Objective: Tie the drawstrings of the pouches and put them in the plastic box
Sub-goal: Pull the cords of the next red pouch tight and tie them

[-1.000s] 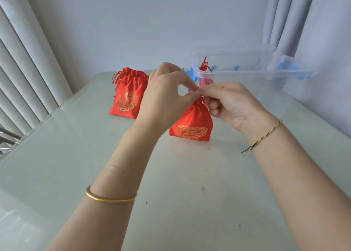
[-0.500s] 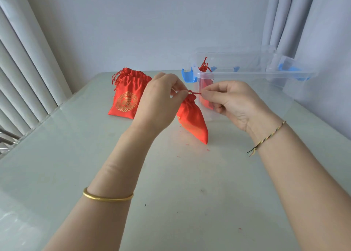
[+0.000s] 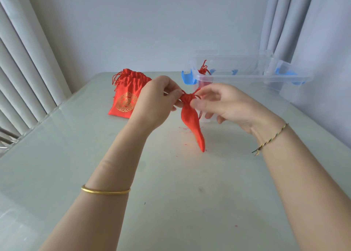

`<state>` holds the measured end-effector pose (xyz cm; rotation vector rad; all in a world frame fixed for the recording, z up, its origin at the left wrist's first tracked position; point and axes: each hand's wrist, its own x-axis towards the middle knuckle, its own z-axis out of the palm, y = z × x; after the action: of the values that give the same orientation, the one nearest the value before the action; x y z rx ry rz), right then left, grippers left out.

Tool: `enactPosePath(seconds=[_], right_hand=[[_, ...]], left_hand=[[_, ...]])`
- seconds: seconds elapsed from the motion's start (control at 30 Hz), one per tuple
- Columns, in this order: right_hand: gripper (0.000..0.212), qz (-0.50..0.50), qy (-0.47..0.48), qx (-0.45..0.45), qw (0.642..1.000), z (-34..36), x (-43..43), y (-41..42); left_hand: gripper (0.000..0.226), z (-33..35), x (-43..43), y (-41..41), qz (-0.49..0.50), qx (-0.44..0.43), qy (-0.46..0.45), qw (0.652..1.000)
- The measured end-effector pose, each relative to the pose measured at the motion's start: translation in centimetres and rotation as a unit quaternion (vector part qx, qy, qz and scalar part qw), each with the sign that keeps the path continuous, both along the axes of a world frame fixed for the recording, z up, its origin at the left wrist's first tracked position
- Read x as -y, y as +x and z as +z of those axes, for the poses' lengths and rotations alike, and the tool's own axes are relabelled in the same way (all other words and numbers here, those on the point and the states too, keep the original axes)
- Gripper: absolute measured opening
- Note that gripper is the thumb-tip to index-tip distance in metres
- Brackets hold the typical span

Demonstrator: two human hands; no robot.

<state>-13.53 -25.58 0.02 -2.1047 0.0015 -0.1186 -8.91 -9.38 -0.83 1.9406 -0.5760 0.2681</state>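
Above table (image 3: 171,193), 2 hands pinch gathered neck of pouch (image 3: 191,123): left hand (image 3: 157,102) tightly curled, right hand (image 3: 228,106) half open.

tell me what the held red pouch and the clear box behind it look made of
Red pouch: likely satin-like cloth, glossy; it hangs limp, creases softly and catches light. Plastic box: clear rigid plastic, smooth; another pouch inside shows through its wall. Exact fibre or plastic type cannot be told.
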Motion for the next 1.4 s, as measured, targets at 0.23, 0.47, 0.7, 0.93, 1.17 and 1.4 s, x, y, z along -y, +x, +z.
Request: enactPosePath(seconds=[0.23, 0.47, 0.7, 0.93, 1.17, 1.4], right_hand=[[0.011, -0.046, -0.019, 0.042, 0.998, 2.7, 0.1, -1.1], [0.017, -0.222, 0.089, 0.226, 0.944, 9.5, 4.1, 3.1], [0.015, -0.289, -0.183, -0.002, 0.94, 7.3, 8.1, 11.3], [0.016, -0.118, -0.243, -0.279, 0.922, 5.4, 6.8, 14.0], [0.022, -0.104, -0.282, -0.311, 0.902, 4.1, 7.4, 14.0], [0.036, -0.163, -0.3, -0.124, 0.932, 5.8, 5.6, 12.9]], left_hand=[[0.009, 2.3, 1.2, -0.7, -0.055, -0.023, -0.111, 0.992], [0.02, 3.1, 3.7, 2.8, -0.002, -0.054, -0.117, 0.992], [0.023, 1.4, 4.8, 6.7, 0.043, -0.109, -0.104, 0.988], [0.03, -1.0, 3.4, 9.6, 0.102, -0.114, -0.066, 0.986], [0.035, -4.4, -0.4, 11.2, 0.306, -0.074, 0.131, 0.94], [0.051, -7.7, -3.3, 12.1, 0.363, -0.093, 0.252, 0.892]])
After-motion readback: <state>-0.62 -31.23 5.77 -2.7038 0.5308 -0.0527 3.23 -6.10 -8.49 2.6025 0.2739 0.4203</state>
